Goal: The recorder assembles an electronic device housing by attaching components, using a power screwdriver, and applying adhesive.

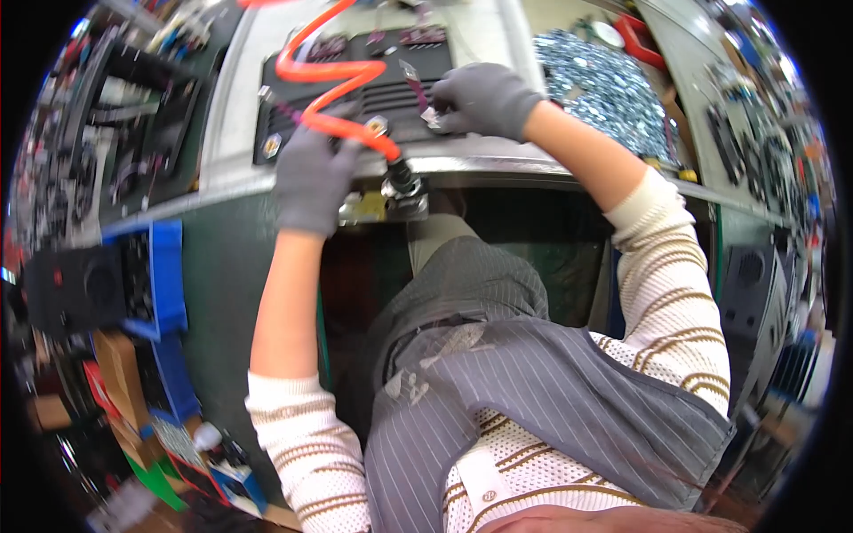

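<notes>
A black ribbed panel (400, 105) lies on the bench in front of me. My right hand (487, 99), in a grey glove, reaches over its right side. Its fingers close on a thin purple strip (416, 87) with shiny ends. My left hand (313, 178), also gloved, rests over the panel's near left edge; blur and a coiled orange hose (342, 73) partly hide its fingertips. Another purple strip (283, 107) shows just beyond them. The hose ends in a dark metal fitting (404, 182) at the bench's front edge, right of my left hand.
A heap of small silvery parts (600, 89) lies at the right, beside a red bin (640, 40). Black frames (147, 98) sit on the left of the bench. Blue bins (160, 275) stand lower left. A metal rim (498, 165) runs along the bench front.
</notes>
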The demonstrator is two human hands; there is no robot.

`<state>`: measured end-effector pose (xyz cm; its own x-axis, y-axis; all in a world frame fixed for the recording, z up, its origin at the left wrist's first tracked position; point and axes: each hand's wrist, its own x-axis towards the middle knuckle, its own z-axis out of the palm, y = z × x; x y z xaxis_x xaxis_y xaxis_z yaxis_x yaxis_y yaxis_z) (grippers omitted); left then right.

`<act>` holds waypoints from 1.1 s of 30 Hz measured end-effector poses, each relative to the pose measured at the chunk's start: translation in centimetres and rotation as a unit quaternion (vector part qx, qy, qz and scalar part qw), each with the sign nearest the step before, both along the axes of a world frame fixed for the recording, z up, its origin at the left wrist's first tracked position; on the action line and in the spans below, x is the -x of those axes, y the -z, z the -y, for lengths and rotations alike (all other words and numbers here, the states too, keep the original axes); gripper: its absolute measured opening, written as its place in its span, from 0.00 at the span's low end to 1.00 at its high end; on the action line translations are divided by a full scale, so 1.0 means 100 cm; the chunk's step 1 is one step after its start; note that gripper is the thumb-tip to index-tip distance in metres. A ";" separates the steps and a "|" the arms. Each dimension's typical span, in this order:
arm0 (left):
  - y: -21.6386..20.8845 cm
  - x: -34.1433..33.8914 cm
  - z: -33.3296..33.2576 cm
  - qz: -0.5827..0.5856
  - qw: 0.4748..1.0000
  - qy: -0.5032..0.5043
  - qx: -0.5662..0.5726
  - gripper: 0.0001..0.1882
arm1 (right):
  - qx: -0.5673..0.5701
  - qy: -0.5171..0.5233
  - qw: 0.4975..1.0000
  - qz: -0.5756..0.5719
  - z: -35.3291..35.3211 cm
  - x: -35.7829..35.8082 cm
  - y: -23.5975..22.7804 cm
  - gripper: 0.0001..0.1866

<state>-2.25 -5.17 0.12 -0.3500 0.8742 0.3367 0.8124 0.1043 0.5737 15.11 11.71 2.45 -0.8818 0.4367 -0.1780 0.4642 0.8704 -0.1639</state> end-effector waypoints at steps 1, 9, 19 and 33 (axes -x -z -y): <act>-0.001 0.005 0.011 0.010 0.999 -0.018 0.029 0.17 | 0.003 0.014 1.000 -0.024 -0.001 -0.003 0.006 0.18; 0.045 0.070 0.134 -0.032 0.992 -0.096 0.071 0.13 | -0.066 0.358 0.925 -0.108 0.001 -0.108 0.051 0.29; 0.047 0.030 0.068 -0.020 0.997 -0.044 0.058 0.16 | 0.017 0.368 0.922 -0.116 0.002 -0.127 0.071 0.28; 0.046 0.022 0.040 -0.177 0.959 -0.152 0.163 0.27 | -0.399 0.445 0.800 -0.057 -0.077 -0.425 0.013 0.09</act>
<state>-4.45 -9.17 -4.47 -0.5203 0.8283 0.2078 0.8533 0.4945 0.1654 57.61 19.41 1.16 -0.1482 0.8350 0.5299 0.9798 0.0514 0.1931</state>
